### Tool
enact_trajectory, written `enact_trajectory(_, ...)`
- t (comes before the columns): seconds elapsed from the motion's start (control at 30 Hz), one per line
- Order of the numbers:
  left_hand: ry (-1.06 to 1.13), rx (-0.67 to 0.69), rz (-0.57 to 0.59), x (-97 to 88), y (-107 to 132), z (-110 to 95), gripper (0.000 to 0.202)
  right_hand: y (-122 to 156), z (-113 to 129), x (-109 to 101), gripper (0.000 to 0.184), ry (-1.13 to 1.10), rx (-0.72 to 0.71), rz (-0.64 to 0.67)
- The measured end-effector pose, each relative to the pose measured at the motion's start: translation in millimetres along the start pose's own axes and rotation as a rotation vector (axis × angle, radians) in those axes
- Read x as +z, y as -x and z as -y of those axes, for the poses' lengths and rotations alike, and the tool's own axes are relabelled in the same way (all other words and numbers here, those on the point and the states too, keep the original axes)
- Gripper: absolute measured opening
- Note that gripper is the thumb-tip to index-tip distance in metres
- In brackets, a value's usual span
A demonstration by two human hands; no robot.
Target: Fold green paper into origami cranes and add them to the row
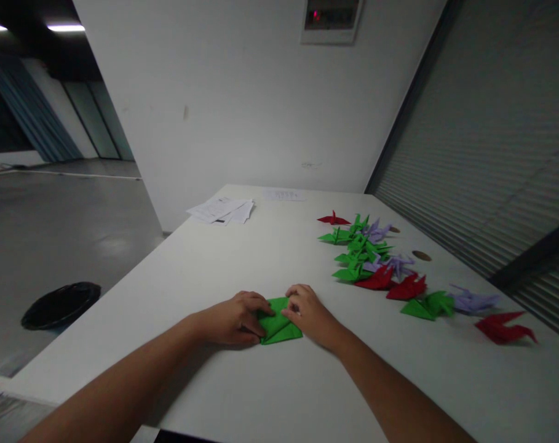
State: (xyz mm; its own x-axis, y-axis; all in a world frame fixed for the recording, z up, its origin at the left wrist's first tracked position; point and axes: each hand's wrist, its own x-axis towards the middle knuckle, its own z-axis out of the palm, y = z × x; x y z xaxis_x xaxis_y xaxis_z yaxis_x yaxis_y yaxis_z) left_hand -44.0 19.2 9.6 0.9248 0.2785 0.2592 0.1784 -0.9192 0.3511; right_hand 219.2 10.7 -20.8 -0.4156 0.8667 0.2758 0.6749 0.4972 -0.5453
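A folded piece of green origami paper (279,321) lies on the white table in front of me, with crease lines and an overlapping flap showing. Its left edge is under the curled fingers of my left hand (239,319), which grip and press it. At the upper right edge, my right hand (309,312) pinches the paper between thumb and bent fingers. Parts of the paper's two sides are hidden by my fingers.
Several folded paper cranes in green, red and purple, among them a red crane (505,327), stand along the right of the table (205,387). Printed sheets (217,209) lie at the far left. A black-lined bin (60,306) stands on the floor; blinds (482,154) flank the right edge.
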Motion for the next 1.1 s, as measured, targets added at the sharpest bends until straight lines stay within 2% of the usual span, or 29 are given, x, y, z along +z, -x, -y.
enact_trajectory(0.17, 0.09, 0.017, 0.023, -1.1, -2.6, -4.7, 0.006, -0.5, 2.2, 0.9, 0.022, 0.042, 0.051, -0.007)
enact_trajectory(0.3, 0.148, -0.057, -0.011, 0.8, -0.8, -4.5, 0.034, -0.3, 2.0, 1.8, 0.023, 0.058, 0.05, -0.013)
enact_trajectory(0.37, 0.135, -0.044, 0.004, 0.7, -0.7, -4.4, 0.041, -0.3, 3.1, 1.3, 0.023, 0.064, 0.051, -0.016)
enact_trajectory(0.57, 0.094, 0.039, 0.044, -0.3, -1.1, -2.0, 0.026, -0.6, 9.1, -3.3, 0.027, 0.075, 0.082, -0.015)
enact_trajectory(0.97, 0.096, 0.049, 0.099, 2.3, 1.6, -0.1, 0.027, 0.2, 3.1, 3.9, 0.024, 0.192, 0.008, -0.053)
enact_trajectory(1.1, 0.197, 0.048, 0.079, -0.1, 2.4, 1.4, 0.03, 0.6, 4.4, 2.5, 0.024, 0.189, 0.007, -0.049)
